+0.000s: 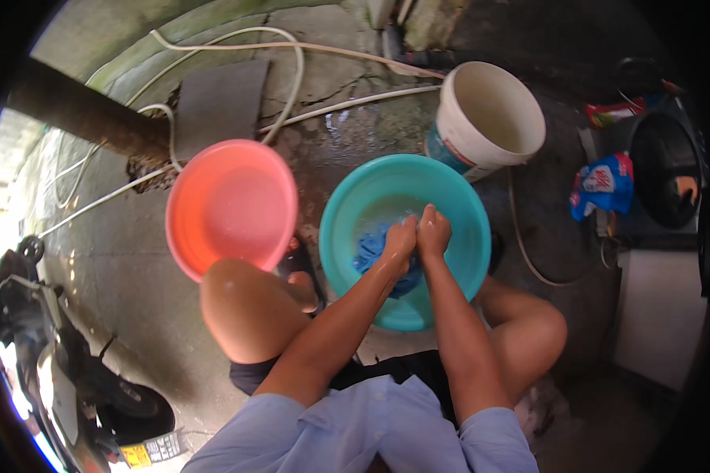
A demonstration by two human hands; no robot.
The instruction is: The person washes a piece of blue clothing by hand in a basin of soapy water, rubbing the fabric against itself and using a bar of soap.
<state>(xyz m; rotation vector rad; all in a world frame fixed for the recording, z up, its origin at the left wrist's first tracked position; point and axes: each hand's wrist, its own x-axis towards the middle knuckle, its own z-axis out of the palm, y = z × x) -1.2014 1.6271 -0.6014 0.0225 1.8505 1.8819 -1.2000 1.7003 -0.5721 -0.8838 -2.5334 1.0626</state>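
Note:
A teal plastic basin [458, 236] stands on the ground between my knees with some water in it. Inside lies a wet, bunched blue cloth [371, 251]. My left hand [400, 239] and my right hand [433, 232] are side by side over the basin, both closed into fists on the cloth. Most of the gripped part is hidden by the fingers and wrists.
A pink basin [245, 207] is to the left. Behind the teal basin stands a white bucket [491, 109]. Hoses [355, 103] cross the concrete floor. A motorcycle [59, 378] is at the lower left, and a blue detergent bag [602, 183] lies at the right.

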